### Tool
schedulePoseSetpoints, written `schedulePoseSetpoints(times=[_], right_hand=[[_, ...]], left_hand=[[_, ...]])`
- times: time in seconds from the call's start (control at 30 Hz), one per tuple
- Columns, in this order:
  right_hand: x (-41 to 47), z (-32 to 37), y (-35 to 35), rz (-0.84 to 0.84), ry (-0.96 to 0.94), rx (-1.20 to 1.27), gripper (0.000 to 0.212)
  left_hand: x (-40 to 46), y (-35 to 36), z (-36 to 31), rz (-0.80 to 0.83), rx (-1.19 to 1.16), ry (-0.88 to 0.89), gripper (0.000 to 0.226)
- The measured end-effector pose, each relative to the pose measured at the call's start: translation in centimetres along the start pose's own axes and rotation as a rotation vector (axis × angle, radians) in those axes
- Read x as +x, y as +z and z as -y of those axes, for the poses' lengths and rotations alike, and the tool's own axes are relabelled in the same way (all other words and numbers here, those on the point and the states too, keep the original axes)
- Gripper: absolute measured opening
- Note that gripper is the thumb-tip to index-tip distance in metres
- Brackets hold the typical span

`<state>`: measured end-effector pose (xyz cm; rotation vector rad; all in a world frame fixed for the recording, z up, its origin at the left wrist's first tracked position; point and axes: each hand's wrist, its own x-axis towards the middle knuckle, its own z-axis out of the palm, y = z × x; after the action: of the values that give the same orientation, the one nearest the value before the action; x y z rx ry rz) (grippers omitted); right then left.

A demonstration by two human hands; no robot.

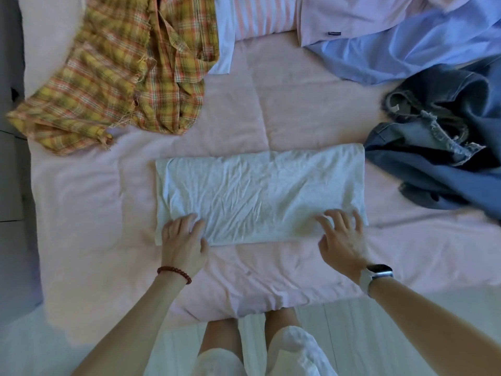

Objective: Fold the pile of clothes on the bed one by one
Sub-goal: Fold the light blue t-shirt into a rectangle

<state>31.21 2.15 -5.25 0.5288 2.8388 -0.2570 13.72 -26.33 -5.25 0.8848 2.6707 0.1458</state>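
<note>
White garment [260, 194] – pink sheet [271, 270] – yellow-orange plaid shirt [108, 85]; blue denim [444, 158].

A pink sheet [244, 109] is covering the bed, creasing along a seam that is running up its middle and bunching at the near edge. At the far end, a pink-and-white striped pillow [264, 16] is lying against the sheet. A pale floor [406, 316] is showing beyond the near edge of the bed, and a grey surface [10, 185] is running down the left side. A red bead bracelet [174, 273] and a white-strapped watch [376, 275] are sitting on the wrists.
</note>
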Motion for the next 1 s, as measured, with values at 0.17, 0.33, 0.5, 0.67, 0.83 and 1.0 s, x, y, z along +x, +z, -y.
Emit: schedulePoseSetpoints(times=[0.17,0.33,0.5,0.67,0.83,1.0], right_hand=[[2.7,5.3,1.4,0.059,-0.146,0.011,0.050],[8.4,7.1,3.1,-0.085,-0.156,0.047,0.050],[13.8,4.9,4.4,-0.114,-0.075,0.015,0.052],[14.4,-2.0,4.4,-0.070,0.095,-0.015,0.056],[13.0,-7.0,2.8,0.031,0.374,0.043,0.061],[9.8,-4.8,1.7,0.017,0.355,0.086,0.063]], left_hand=[[2.3,1.2,-4.3,0.092,0.020,0.149,0.051],[7.7,3.3,-5.5,0.005,0.051,0.132,0.056],[13.5,4.1,-2.5,-0.009,0.110,-0.068,0.056],[13.8,4.2,2.8,-0.016,0.052,-0.244,0.074],[13.4,3.2,1.5,0.027,0.068,-0.303,0.068],[8.8,2.5,-2.0,-0.064,0.061,-0.189,0.065]])
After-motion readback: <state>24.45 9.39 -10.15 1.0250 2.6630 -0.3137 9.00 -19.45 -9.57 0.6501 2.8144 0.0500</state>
